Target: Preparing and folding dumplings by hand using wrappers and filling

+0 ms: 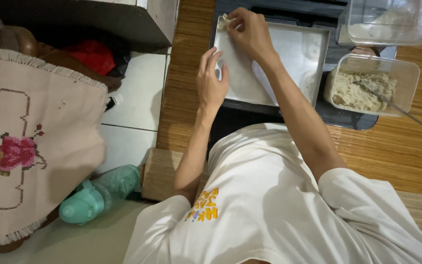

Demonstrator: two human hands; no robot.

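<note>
Pinching a small dumpling point(226, 20) with right hand point(250, 32) at metal tray's point(289, 49) far left corner, left hand point(211, 80) open, steadying; best set snugly into corner.

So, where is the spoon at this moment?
In the head view the spoon is at the right, standing tilted in the clear tub of filling, its handle sticking out over the mat, just right of the metal tray.

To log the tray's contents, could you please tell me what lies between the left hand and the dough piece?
In the head view, only bare tray surface lies between the left hand and the dough piece under the right hand.
</note>
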